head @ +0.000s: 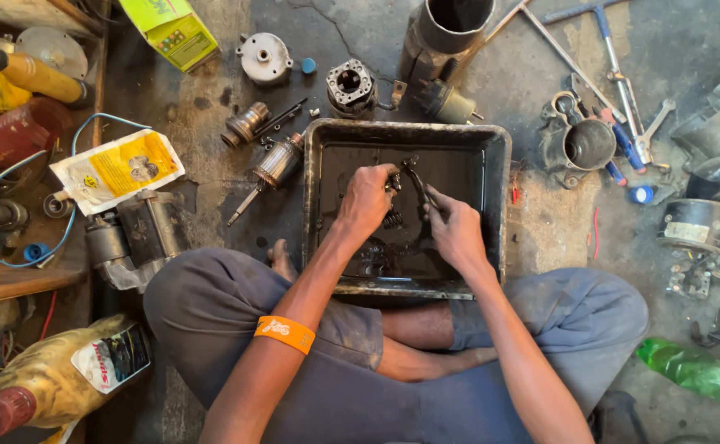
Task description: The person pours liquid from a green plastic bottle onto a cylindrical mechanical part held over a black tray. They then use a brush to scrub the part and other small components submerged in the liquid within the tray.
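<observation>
Here, two hands over one black tray (495,164), left hand (365,201) and right hand (456,230) each closed on one dark metal part (413,177).

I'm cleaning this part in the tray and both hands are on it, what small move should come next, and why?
Probably dip the small dark metal part lower into the black liquid. Left hand and right hand hold it above the liquid in the black metal tray, and it looks greasy; a coil spring hangs just below.
</observation>
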